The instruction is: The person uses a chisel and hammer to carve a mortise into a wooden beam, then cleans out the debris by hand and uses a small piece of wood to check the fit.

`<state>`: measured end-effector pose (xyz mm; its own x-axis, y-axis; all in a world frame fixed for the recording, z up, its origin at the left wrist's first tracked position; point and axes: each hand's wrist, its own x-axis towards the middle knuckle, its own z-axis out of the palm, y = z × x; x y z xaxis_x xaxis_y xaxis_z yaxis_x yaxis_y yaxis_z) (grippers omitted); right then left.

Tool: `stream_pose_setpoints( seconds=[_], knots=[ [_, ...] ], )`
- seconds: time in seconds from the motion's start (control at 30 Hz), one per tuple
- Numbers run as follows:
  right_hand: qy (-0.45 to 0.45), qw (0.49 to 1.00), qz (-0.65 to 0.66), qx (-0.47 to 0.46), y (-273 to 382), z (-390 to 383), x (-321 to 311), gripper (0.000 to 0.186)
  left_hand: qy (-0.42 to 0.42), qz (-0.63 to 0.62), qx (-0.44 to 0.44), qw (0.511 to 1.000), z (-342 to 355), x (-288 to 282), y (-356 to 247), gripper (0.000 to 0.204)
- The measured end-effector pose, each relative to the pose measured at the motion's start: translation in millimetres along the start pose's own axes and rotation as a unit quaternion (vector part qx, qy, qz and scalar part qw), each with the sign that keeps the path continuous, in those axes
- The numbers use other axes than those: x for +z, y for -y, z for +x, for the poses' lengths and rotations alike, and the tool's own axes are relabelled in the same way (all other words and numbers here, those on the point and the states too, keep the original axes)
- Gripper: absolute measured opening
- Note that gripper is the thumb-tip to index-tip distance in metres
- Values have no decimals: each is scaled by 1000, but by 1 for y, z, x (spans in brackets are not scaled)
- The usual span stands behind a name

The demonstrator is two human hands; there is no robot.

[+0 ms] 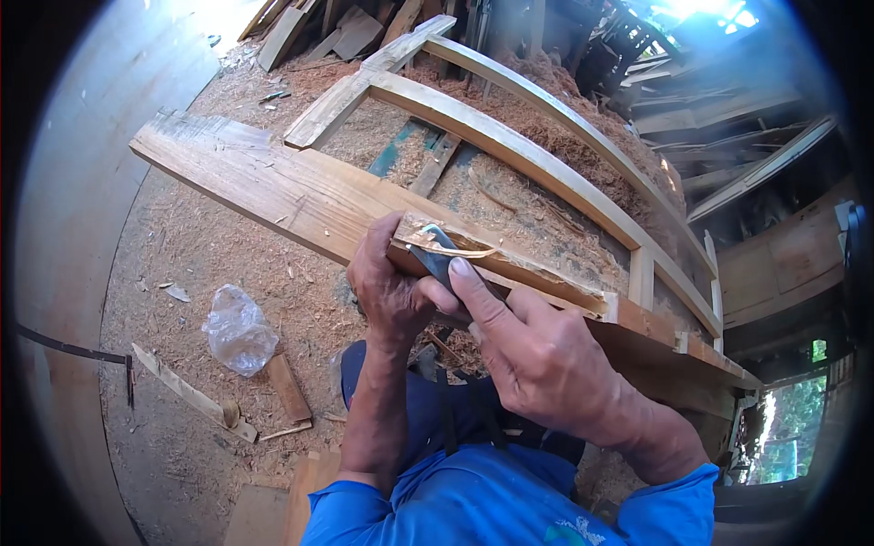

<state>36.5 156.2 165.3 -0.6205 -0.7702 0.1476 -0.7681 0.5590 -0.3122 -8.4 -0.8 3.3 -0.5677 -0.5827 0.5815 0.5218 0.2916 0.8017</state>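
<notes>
My left hand [387, 287] grips the near end of a narrow wooden piece [564, 286] lying along a long plank [209, 168], its thumb beside a dark flat blade. My right hand [537, 359] holds this blade tool [435, 255], perhaps a chisel, with its thumb pressed on the metal and its handle hidden by the fingers. The blade is set into the wood at a slant, under a pale peeled shaving [466, 252]. The wood around the cut is rough and splintered.
A curved wooden frame [510, 146] lies beyond the plank. Scrap boards [282, 36] are piled behind, with more at the right. A crumpled clear bag [238, 329], an offcut [288, 391] and shavings lie on the dusty floor at the left, near a pale sheet panel [64, 227].
</notes>
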Motion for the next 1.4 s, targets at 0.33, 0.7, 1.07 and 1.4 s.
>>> stream_pose_setpoints(
  seconds=[0.33,0.7,1.07,1.4],
  knots=[
    [7,997,50,60,7,-2,-1,62,-5,9,-6,1000,-9,-3,-4,109],
    [4,1000,-5,9,1,2,5,60,-13,-21,-61,998,-6,-2,-13,104],
    [13,999,2,53,12,-5,-5,59,4,-10,-11,1000,-6,-4,-10,100],
    [58,995,62,46,14,14,-16,60,15,18,-29,999,-7,-6,-13,99]
  ],
)
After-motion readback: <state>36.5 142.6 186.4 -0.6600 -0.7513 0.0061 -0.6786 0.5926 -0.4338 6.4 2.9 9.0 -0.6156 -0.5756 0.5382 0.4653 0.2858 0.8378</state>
